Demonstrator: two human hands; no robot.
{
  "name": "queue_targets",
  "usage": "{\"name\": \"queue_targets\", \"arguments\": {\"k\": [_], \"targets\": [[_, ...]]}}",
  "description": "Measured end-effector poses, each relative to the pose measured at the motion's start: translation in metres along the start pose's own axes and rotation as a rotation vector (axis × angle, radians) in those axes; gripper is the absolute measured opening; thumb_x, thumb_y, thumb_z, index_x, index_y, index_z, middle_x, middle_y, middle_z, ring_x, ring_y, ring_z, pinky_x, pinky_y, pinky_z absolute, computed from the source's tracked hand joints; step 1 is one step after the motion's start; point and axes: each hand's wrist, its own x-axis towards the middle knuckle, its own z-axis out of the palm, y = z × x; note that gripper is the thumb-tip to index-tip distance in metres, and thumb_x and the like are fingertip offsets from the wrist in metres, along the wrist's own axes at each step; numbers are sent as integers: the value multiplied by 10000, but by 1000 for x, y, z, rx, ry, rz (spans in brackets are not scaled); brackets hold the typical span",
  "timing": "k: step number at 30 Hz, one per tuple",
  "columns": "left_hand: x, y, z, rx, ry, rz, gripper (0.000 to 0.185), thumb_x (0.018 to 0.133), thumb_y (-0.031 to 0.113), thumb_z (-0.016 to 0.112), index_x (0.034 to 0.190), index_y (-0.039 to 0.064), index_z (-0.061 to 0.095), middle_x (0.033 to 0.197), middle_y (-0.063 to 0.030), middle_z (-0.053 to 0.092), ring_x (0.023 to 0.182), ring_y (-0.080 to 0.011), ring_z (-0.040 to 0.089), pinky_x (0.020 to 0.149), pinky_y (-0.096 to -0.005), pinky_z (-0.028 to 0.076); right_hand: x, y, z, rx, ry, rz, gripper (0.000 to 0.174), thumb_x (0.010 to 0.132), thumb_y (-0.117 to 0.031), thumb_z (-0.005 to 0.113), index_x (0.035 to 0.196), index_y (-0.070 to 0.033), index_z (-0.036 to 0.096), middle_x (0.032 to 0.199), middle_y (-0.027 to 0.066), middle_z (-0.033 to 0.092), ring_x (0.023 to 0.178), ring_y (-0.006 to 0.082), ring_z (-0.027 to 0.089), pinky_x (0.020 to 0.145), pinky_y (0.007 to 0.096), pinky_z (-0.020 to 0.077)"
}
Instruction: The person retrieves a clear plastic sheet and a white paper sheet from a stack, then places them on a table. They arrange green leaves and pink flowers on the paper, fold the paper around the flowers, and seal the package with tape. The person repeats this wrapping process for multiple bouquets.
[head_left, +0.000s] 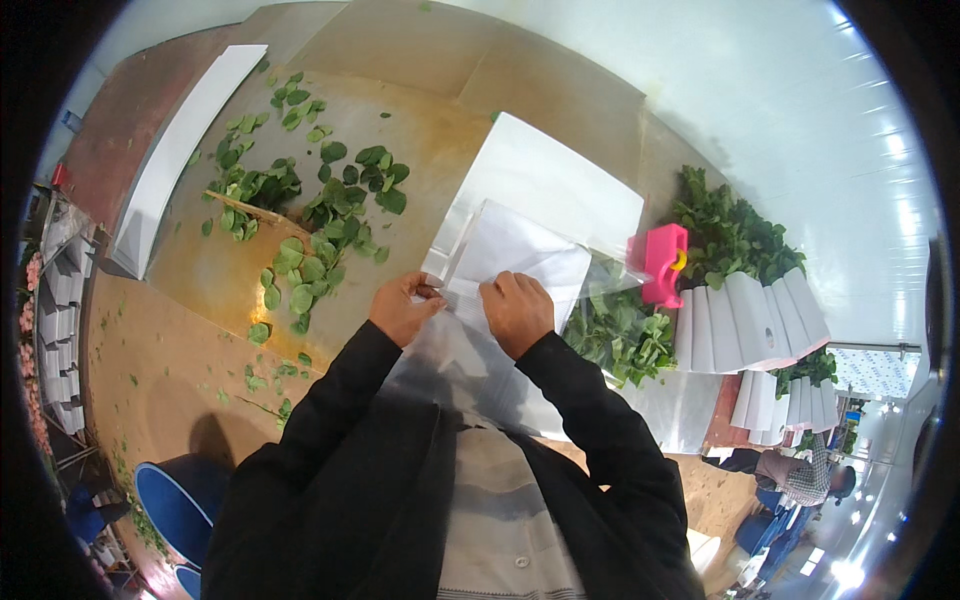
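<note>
Before me a clear plastic sleeve (480, 371) lies over the near side of the metal worktop. A white sheet with a ribbed lower band (517, 255) is at its far end. My left hand (409, 307) pinches the left edge of the plastic between thumb and fingers. My right hand (517, 311) is curled over the ribbed part of the sheet; its fingertips are hidden, so I cannot tell what they grip. Beyond both hands, a larger smooth white sheet (555, 172) lies flat, partly under the ribbed one.
A pink tape dispenser (664, 262) stands right, beside leafy stems (622, 330) and white-wrapped bunches (731, 319). Loose leaves (337, 217) and a wooden strip (255, 210) lie left, near a long white panel (187, 150). Blue bins (180, 510) stand below; another person (802, 476) is at far right.
</note>
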Motion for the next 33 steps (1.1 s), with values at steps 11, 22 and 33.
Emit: {"name": "queue_targets", "arguments": {"k": [11,22,33], "targets": [[6,10,-17,-109,-179,-63,349,848,173,717,1095,-56,625,897,-85,674,832,-120,620,741,-246,492,-3,-22,9,-105,-46,-16,171,769,-98,548,872,15,622,832,113,543,823,282,557,795,372,468],[35,7,-11,201,-27,-117,328,810,282,756,784,-35,677,713,-60,664,646,-112,600,626,-257,484,-2,-23,27,-148,21,-68,134,740,-127,563,767,-22,642,783,107,529,788,289,554,900,424,451],[32,8,-7,270,4,-71,270,785,236,756,751,-21,682,658,-39,647,608,-96,567,575,-268,446,-38,114,-63,-232,-462,-60,252,812,-335,662,963,-138,619,828,26,655,948,238,634,1120,609,177]]}}
